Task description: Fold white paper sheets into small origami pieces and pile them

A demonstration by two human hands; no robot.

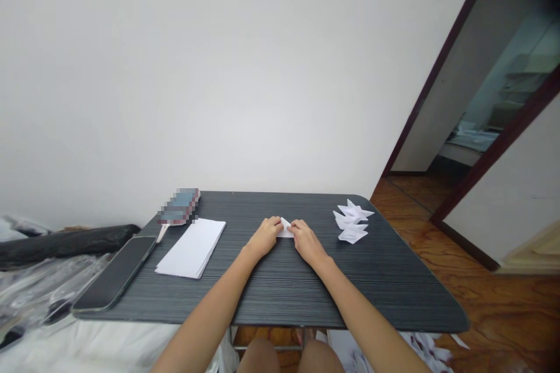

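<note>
A small folded piece of white paper (286,228) lies near the middle of the dark striped table (280,291). My left hand (265,236) pinches its left side with curled fingers. My right hand (305,240) pinches its right side, fingers bent over the paper. Both hands rest on the tabletop, close together, with the paper partly hidden between them.
A stack of white paper sheets (192,247) lies to the left, with a dark phone (116,273) at the table's left edge and a blurred object (179,207) behind it. Several folded white paper shapes (352,221) sit to the right. A doorway (494,105) opens at right over wooden floor.
</note>
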